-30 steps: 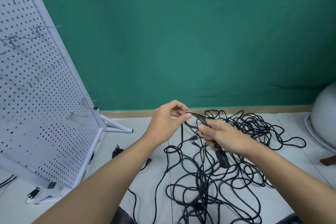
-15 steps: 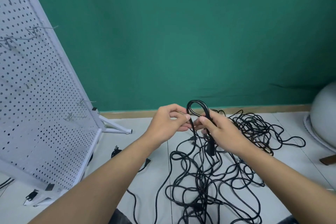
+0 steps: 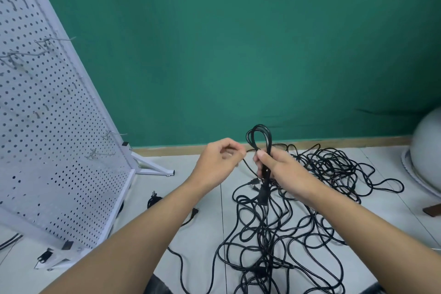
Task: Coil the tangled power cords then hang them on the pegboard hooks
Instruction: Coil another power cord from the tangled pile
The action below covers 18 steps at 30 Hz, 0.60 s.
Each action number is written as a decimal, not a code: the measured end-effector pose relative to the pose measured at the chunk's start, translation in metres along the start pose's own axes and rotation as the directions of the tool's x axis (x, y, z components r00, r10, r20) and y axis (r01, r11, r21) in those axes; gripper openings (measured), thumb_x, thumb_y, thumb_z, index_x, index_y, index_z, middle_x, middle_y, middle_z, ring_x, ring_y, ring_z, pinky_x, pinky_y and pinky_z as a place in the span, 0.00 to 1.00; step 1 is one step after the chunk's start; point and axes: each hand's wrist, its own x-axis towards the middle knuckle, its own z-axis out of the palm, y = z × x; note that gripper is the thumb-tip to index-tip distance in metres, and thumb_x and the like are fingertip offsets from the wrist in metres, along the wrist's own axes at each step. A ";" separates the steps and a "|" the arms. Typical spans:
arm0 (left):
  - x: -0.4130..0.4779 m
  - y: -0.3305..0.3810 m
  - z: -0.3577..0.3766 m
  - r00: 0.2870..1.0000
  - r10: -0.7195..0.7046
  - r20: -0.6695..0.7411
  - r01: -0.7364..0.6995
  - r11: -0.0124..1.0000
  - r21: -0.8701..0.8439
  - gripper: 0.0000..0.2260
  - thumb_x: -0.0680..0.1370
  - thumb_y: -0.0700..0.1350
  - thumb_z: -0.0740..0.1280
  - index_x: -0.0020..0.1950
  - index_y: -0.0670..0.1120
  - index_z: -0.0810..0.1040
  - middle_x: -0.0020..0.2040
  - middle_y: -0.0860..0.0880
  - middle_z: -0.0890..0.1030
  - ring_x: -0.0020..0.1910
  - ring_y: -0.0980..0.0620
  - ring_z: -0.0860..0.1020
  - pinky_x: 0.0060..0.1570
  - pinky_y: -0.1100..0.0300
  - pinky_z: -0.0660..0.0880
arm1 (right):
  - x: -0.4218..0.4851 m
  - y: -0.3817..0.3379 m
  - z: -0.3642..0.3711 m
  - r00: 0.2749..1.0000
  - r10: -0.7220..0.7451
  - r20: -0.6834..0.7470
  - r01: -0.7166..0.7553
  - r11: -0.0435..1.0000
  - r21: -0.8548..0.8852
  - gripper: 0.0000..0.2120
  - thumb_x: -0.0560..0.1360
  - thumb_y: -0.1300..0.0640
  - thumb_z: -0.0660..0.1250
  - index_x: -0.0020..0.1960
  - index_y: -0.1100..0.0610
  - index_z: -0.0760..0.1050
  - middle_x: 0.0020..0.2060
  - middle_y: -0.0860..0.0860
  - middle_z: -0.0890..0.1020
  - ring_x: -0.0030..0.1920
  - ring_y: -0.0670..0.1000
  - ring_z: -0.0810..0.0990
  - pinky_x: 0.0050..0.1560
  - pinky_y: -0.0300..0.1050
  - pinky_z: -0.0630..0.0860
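Head: right fingers (image 3: 262, 157) grip cord (image 3: 268, 138), left fingers (image 3: 235, 148) pinch it; grey floor (image 3: 202, 234), green wall (image 3: 238, 43)

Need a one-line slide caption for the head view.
Right hand grips a cord loop above the tangled cords; left hand pinches a strand beside it; pegboard at left.

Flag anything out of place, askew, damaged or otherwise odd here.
The black cords lie in one tangled heap across the floor, only a few loops gathered in the right hand. A stray plug sits apart near the pegboard foot. Nothing looks damaged or spilled.
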 end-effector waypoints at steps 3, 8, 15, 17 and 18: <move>-0.002 -0.017 0.000 0.966 -0.110 0.235 0.077 0.987 0.143 0.10 0.79 0.36 0.67 0.55 0.48 0.83 0.52 0.49 0.86 0.51 0.54 0.83 0.53 0.61 0.78 | -0.001 -0.006 -0.007 0.999 -0.023 -0.024 0.026 0.986 0.164 0.12 0.87 0.57 0.56 0.49 0.60 0.74 0.37 0.52 0.76 0.37 0.49 0.77 0.41 0.35 0.77; -0.009 -0.033 0.014 0.843 -0.144 0.519 -0.015 0.957 0.291 0.10 0.80 0.38 0.69 0.59 0.47 0.84 0.56 0.52 0.86 0.57 0.56 0.83 0.66 0.60 0.75 | -0.002 -0.007 -0.023 0.999 -0.012 -0.053 0.032 0.924 0.381 0.12 0.86 0.56 0.58 0.48 0.60 0.74 0.36 0.51 0.78 0.36 0.51 0.78 0.47 0.48 0.79; -0.007 -0.023 0.018 0.862 -0.076 0.502 -0.182 0.877 0.444 0.07 0.82 0.49 0.70 0.47 0.49 0.85 0.43 0.49 0.87 0.37 0.63 0.78 0.41 0.70 0.71 | -0.003 -0.005 -0.040 0.975 0.041 -0.220 0.039 0.938 0.345 0.12 0.87 0.55 0.58 0.48 0.59 0.73 0.40 0.54 0.82 0.35 0.50 0.80 0.38 0.45 0.77; -0.006 -0.016 0.014 0.881 0.027 0.471 -0.289 0.821 0.492 0.08 0.81 0.52 0.71 0.46 0.50 0.85 0.39 0.52 0.85 0.36 0.60 0.77 0.40 0.67 0.71 | -0.003 -0.004 -0.042 0.967 0.047 -0.249 0.014 0.970 0.241 0.12 0.87 0.55 0.57 0.48 0.59 0.72 0.42 0.56 0.85 0.34 0.50 0.82 0.35 0.42 0.77; -0.005 -0.012 0.011 0.886 0.105 0.451 -0.350 0.789 0.505 0.09 0.81 0.52 0.71 0.46 0.49 0.86 0.39 0.53 0.84 0.37 0.58 0.77 0.40 0.65 0.72 | -0.003 -0.004 -0.043 0.968 0.042 -0.246 0.002 0.984 0.179 0.12 0.87 0.55 0.57 0.48 0.59 0.72 0.44 0.57 0.86 0.34 0.50 0.82 0.34 0.41 0.77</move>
